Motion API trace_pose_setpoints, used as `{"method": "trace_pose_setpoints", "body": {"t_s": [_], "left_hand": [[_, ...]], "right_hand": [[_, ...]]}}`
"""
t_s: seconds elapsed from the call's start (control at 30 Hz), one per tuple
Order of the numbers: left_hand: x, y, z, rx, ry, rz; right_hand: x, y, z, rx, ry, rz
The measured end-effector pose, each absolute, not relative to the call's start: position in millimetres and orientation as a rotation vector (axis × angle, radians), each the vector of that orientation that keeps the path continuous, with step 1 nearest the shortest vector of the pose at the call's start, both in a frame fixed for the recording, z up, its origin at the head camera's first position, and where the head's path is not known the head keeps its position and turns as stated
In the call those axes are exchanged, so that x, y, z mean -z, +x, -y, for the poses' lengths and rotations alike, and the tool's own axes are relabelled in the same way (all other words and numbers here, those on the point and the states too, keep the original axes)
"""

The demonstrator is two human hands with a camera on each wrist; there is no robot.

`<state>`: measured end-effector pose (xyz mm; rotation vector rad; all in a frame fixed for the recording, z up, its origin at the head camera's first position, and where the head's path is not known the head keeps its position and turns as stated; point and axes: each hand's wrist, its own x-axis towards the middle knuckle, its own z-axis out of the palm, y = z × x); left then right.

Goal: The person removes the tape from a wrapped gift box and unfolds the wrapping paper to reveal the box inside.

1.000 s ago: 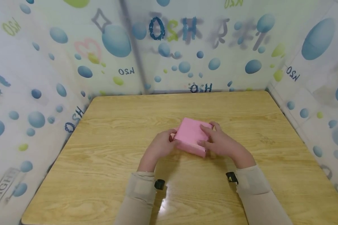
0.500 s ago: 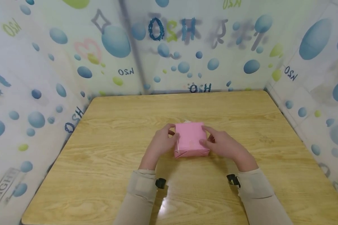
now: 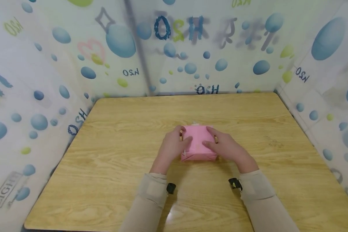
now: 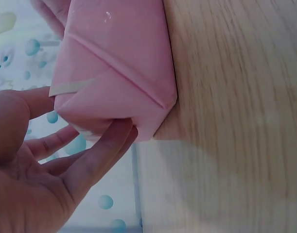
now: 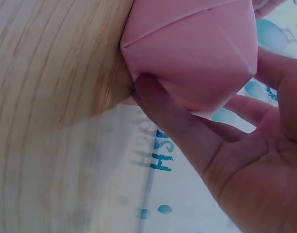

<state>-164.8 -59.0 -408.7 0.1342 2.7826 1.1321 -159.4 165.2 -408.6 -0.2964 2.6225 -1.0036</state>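
A box wrapped in pink paper (image 3: 198, 146) sits on the wooden table, its folded end facing the person. My left hand (image 3: 173, 143) grips its left side, thumb on the top and the other fingers down the side. From the right, my right hand (image 3: 224, 145) holds it the same way, with the thumb on top. In the left wrist view, the pink wrapping (image 4: 119, 53) shows diagonal creases and a pale strip of tape (image 4: 74, 88), with fingertips pressed to its side. The right wrist view shows a fingertip against the folded paper (image 5: 197, 53) low by the tabletop.
The wood-grain table (image 3: 119, 167) meets a patterned back wall (image 3: 185, 77) with blue and green dots. Side walls rise at left and right. A small pale bit (image 3: 195, 123) shows at the box's far edge. Dark wrist cameras (image 3: 171, 188) sit at both cuffs.
The pink box has turned from a slanted position to face the person squarely. Both hands have shifted their holds, and their thumbs now lie further in over the top.
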Motion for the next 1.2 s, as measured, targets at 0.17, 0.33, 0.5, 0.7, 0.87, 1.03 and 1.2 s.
{"method": "trace_pose_setpoints", "body": {"t_s": [0.17, 0.33, 0.5, 0.7, 0.87, 1.03, 1.2], "left_hand": [[406.5, -166.5, 49.3, -1.064, 0.118, -2.845], [407.3, -169.6, 41.8, -1.034, 0.097, -2.875], [409.1, -173.5, 38.4, -1.052, 0.069, -2.883], [411.3, -176.2, 35.6, -1.039, 0.067, -2.964], [413.0, -177.3, 34.1, -1.035, 0.033, -2.997], [414.3, -177.4, 33.5, -1.032, 0.024, -3.016], [417.0, -176.9, 33.2, -1.084, -0.040, -2.984]], "right_hand": [[408.8, -161.1, -160.8, 1.011, -0.304, -2.631], [409.1, -162.8, -161.0, 1.004, -0.288, -2.650], [409.4, -164.5, -161.6, 0.980, -0.300, -2.669], [407.7, -168.9, -160.2, 0.959, -0.289, -2.666], [409.3, -171.4, -160.0, 0.958, -0.280, -2.667], [409.6, -172.3, -159.2, 0.955, -0.281, -2.657], [410.1, -172.6, -159.7, 0.963, -0.269, -2.643]]}}
